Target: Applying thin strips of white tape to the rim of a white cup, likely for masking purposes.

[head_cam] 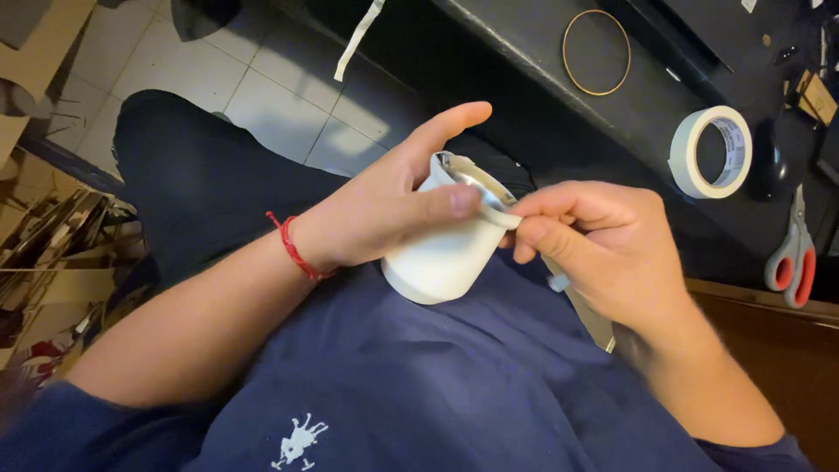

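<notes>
My left hand (384, 205) grips a small white cup-shaped object (441, 253) over my lap, thumb pressed against its rim and index finger stretched out above it. A red string bracelet (293, 247) circles that wrist. My right hand (594, 245) pinches a strip of white tape (498, 214) at the object's rim between thumb and forefinger. A pale flat strip (590, 315) runs down under the right hand. Both hands sit close together above my dark blue shirt.
A roll of white tape (710, 151) lies on the dark table (542, 35) at right, with red-handled scissors (791, 258) near its edge and a thin wooden ring (596, 52) farther back. Cardboard scraps (52, 245) pile up at left on the tiled floor (262, 79).
</notes>
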